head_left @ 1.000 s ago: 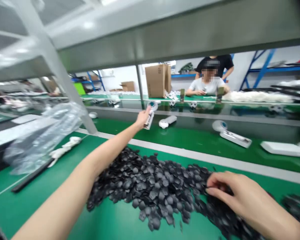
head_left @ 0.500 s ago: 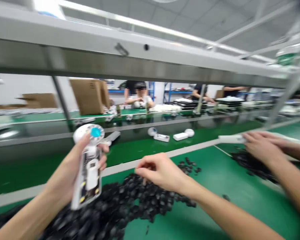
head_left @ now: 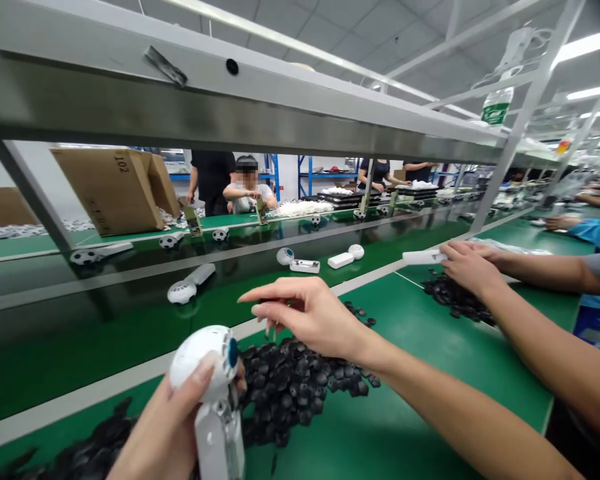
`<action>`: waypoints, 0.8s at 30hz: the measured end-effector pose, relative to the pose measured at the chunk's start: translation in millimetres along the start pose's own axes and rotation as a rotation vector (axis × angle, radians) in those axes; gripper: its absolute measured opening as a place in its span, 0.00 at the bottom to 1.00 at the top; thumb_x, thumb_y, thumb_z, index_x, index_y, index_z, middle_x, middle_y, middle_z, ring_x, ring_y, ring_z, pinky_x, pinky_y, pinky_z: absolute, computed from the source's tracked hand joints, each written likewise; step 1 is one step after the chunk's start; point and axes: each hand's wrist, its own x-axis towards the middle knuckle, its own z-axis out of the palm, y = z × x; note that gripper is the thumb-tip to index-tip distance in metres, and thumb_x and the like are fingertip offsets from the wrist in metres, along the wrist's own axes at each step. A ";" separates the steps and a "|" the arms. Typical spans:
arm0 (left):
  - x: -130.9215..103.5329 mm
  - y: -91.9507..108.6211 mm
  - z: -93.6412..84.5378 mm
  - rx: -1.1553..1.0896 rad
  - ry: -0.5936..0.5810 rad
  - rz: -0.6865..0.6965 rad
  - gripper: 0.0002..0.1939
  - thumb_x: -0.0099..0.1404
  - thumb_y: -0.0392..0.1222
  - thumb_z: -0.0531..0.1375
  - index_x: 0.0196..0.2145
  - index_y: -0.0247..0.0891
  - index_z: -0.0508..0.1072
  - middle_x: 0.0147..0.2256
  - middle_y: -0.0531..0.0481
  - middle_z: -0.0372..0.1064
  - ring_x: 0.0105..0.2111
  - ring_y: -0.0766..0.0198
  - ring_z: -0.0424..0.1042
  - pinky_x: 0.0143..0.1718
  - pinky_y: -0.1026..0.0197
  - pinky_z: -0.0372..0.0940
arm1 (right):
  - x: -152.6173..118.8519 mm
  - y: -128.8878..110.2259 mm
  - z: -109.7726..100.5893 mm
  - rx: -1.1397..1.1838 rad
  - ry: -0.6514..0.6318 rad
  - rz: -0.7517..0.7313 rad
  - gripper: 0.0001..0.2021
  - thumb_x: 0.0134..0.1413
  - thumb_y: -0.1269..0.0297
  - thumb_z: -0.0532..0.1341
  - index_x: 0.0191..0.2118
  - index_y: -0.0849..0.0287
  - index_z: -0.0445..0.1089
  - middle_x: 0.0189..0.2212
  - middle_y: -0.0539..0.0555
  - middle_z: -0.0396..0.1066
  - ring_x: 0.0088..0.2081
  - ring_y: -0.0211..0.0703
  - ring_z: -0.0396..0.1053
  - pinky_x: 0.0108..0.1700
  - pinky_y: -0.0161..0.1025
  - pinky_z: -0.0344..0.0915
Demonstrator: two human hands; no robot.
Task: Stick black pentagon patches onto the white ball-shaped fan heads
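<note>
My left hand [head_left: 180, 413] grips a white ball-headed handheld device [head_left: 206, 357] around the neck below its head. A blue-green disc shows on the right side of the ball, and the handle runs down out of the frame. To the right, my right hand [head_left: 313, 317] hovers above a pile of small black pentagon-like pieces [head_left: 290, 387]. Its index finger and thumb are apart, with the other fingers curled below. No piece shows clearly between those fingertips.
Several similar white devices, such as one ball-headed unit [head_left: 183, 291], lie on the green conveyor belt [head_left: 130, 340]. At right, a co-worker's hands [head_left: 473, 267] hold a white part [head_left: 420, 257] beside another black pile [head_left: 455, 297]. A metal beam [head_left: 280, 113] crosses overhead.
My left hand has moved down and right, and the device is turned so its disc faces right. My right hand's pinch has opened above the pile. The camera view has swung right.
</note>
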 end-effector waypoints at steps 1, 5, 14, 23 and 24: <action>-1.6 -1.3 0.4 -0.002 -0.011 -0.022 0.37 0.48 0.66 0.75 0.47 0.40 0.75 0.34 0.45 0.80 0.35 0.48 0.79 0.32 0.57 0.73 | -1.2 -0.9 -0.8 -0.044 0.006 -0.010 0.13 0.64 0.65 0.68 0.52 0.58 0.81 0.36 0.50 0.79 0.29 0.34 0.74 0.34 0.31 0.71; -6.4 -4.5 -1.4 0.103 -0.081 0.038 0.40 0.48 0.64 0.76 0.51 0.41 0.71 0.33 0.48 0.78 0.36 0.49 0.78 0.35 0.57 0.71 | -5.5 -4.5 -2.2 0.003 0.041 0.015 0.11 0.55 0.67 0.76 0.44 0.59 0.79 0.31 0.49 0.79 0.29 0.37 0.76 0.32 0.30 0.70; -6.7 -0.7 -11.0 0.397 -0.097 0.291 0.32 0.61 0.69 0.69 0.52 0.45 0.71 0.43 0.48 0.76 0.35 0.55 0.76 0.36 0.59 0.68 | -15.7 -20.9 13.3 0.245 -0.052 0.120 0.06 0.58 0.70 0.74 0.42 0.60 0.85 0.35 0.51 0.82 0.34 0.33 0.77 0.38 0.26 0.73; -9.1 -7.3 -18.0 0.282 -0.153 0.328 0.25 0.73 0.68 0.58 0.52 0.46 0.73 0.43 0.49 0.72 0.35 0.61 0.66 0.33 0.63 0.60 | -22.3 -12.9 25.3 0.265 -0.091 0.293 0.10 0.50 0.67 0.79 0.31 0.63 0.79 0.26 0.50 0.79 0.27 0.35 0.75 0.31 0.26 0.73; -8.9 -7.9 -17.8 0.276 -0.146 0.331 0.25 0.72 0.69 0.58 0.52 0.46 0.73 0.42 0.50 0.71 0.35 0.61 0.65 0.33 0.62 0.60 | -23.4 -11.8 24.0 0.172 -0.077 0.194 0.08 0.54 0.67 0.78 0.32 0.62 0.79 0.27 0.50 0.79 0.28 0.35 0.76 0.31 0.27 0.73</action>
